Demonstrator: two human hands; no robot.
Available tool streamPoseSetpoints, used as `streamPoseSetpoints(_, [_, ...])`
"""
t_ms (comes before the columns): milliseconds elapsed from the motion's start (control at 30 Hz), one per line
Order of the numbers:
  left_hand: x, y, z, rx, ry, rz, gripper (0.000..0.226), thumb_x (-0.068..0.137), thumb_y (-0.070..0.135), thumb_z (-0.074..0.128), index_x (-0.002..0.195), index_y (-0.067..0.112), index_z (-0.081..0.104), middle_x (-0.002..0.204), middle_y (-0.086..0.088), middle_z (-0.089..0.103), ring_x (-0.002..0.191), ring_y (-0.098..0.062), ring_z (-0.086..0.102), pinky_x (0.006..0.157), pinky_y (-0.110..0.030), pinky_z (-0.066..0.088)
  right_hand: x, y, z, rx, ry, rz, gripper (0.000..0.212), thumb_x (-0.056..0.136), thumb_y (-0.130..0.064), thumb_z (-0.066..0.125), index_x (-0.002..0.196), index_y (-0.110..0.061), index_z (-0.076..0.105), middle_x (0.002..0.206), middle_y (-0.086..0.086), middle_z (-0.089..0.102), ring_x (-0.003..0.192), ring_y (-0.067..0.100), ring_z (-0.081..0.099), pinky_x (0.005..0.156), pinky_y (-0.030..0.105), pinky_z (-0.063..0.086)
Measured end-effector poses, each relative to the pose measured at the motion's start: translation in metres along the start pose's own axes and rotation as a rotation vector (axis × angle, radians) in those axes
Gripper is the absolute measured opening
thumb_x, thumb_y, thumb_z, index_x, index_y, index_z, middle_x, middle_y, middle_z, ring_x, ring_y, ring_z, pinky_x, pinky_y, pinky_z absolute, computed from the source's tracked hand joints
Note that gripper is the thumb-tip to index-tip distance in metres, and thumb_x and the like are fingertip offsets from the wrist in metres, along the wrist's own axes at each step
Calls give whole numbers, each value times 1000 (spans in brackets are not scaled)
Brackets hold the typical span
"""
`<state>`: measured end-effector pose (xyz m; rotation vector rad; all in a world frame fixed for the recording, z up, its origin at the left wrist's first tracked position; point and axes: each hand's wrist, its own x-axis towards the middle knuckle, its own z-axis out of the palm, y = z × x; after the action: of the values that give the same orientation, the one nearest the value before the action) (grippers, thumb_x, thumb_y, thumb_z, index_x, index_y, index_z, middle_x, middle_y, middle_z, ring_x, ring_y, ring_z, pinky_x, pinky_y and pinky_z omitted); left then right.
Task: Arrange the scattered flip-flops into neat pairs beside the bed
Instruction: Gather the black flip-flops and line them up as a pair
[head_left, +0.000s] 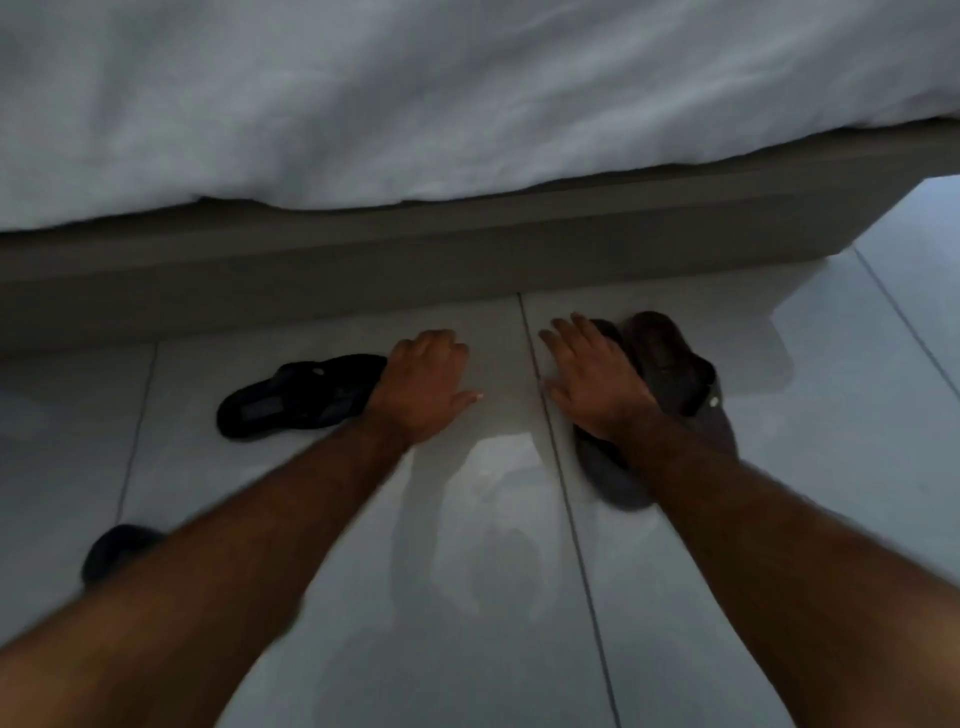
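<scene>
From the head camera we see a white blanket (415, 93) filling the top of the picture, with the grey bed frame (363, 260) under it and the shiny tiled floor (493, 519) below. Our left hand (423, 387) is near the middle of the picture. Its fingers are curled down at the end of a black flip-flop (296, 397), which lies flat on the floor to the left of the hand. We cannot tell if the fingers are holding it or just touching it. Our right hand (597, 384) is a bit to the right of the middle. Its fingers are flat and a little spread, and the hand lies over a grey flip-flop (613, 478). A brown flip-flop (662, 353) sits just beside the grey one, partly on top of it. In the lower left, another dark flip-flop (111, 551) peeks out from behind our left arm, well apart from the black one.
</scene>
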<state>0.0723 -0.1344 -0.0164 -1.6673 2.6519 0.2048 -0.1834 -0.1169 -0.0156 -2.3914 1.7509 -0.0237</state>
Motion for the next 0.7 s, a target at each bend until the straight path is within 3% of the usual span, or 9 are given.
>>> streamPoseSetpoints(100, [-78, -54, 16, -37, 101, -503, 62, 93, 54, 54, 129, 3, 55, 138, -26, 51, 129, -41, 44, 111, -51, 31, 33, -66, 16, 41, -95, -138, 70, 100, -42, 44, 159, -19, 15, 169, 6, 10, 156, 28, 4, 123, 45, 19])
streamPoseSetpoints(167, [-136, -67, 31, -87, 125, -801, 69, 93, 52, 56, 138, 0, 49, 149, -30, 40, 140, -43, 34, 118, -56, 21, 54, -112, 26, 56, -154, -245, 72, 100, -40, 46, 160, -23, 10, 169, 4, 5, 156, 26, 1, 124, 44, 17])
streamPoseSetpoints(300, [-222, -70, 52, -97, 131, -1061, 83, 94, 60, 49, 148, -1, 34, 160, -27, 24, 148, -42, 22, 121, -60, 17, 83, -184, 37, 35, -227, -407, 76, 97, -27, 51, 160, -29, 9, 169, 4, 1, 156, 29, -1, 124, 47, 14])
streamPoseSetpoints(433, [-258, -60, 61, -203, 99, -1307, 103, 88, 70, 48, 152, -7, 23, 162, -28, 17, 150, -41, 18, 121, -58, 16, 99, -217, 47, 11, -328, -334, 86, 94, -24, 56, 160, -27, 3, 169, 10, -3, 156, 29, -2, 126, 47, 6])
streamPoseSetpoints(567, [-257, -55, 73, -231, -1, -1297, 109, 83, 74, 50, 152, -6, 22, 162, -27, 20, 151, -39, 17, 121, -58, 15, 92, -218, 59, 86, -545, -173, 97, 92, -35, 63, 159, -31, -7, 168, 14, -1, 155, 29, 8, 126, 44, 11])
streamPoseSetpoints(700, [-237, -62, 79, -195, 33, -1095, 100, 87, 70, 48, 152, -2, 28, 162, -23, 23, 152, -36, 17, 123, -55, 13, 69, -217, 67, 37, -401, -108, 85, 96, -45, 53, 160, -24, 1, 161, 21, 23, 143, 38, 33, 112, 47, 38])
